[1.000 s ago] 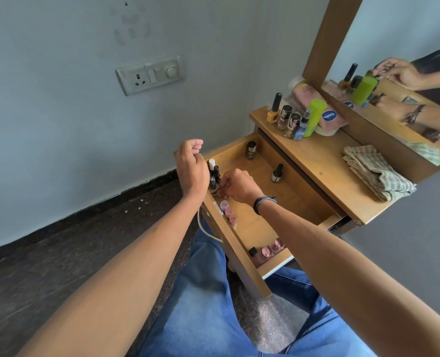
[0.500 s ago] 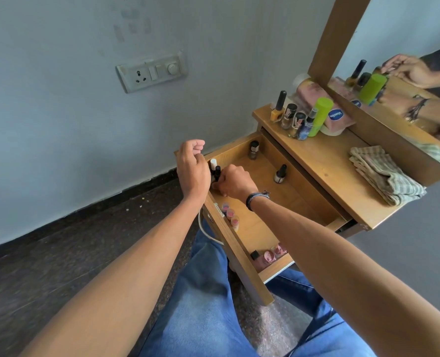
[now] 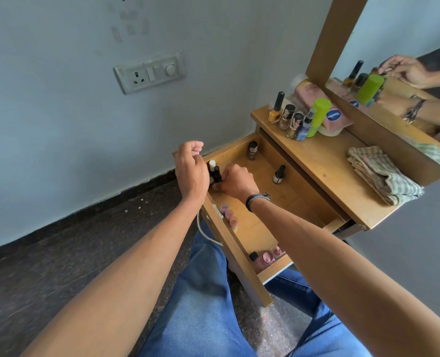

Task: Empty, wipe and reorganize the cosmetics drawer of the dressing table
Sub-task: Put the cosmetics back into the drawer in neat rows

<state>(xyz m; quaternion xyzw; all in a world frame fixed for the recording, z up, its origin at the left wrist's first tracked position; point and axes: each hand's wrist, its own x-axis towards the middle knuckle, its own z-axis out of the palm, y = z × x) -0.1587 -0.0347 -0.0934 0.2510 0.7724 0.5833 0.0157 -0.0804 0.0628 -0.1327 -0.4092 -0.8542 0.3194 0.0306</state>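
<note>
The wooden drawer (image 3: 242, 256) is pulled out over my lap. My right hand (image 3: 235, 182) reaches into its front left corner, fingers closed on a small black-capped bottle (image 3: 216, 175) that stands beside a white-capped one (image 3: 212, 166). My left hand (image 3: 190, 170) hovers over the drawer's front edge, fingers curled, nothing visible in it. Two nail polish bottles stand apart further back: one (image 3: 252, 150) in the far corner, another (image 3: 278, 174) by the back wall. Small pink pots (image 3: 229, 215) line the front wall, and more pink pots (image 3: 267, 256) sit at the right end.
On the tabletop (image 3: 324, 173) stand several nail polish bottles (image 3: 287, 117), a green tube (image 3: 318, 115) and a Vaseline tub (image 3: 333, 117). A folded checked cloth (image 3: 382, 175) lies to the right. The mirror (image 3: 406, 47) rises behind. A switch plate (image 3: 149, 72) is on the wall.
My right hand has moved left into the drawer's front corner and closed on the black-capped bottle. The view has shifted slightly; my left hand has hardly moved.
</note>
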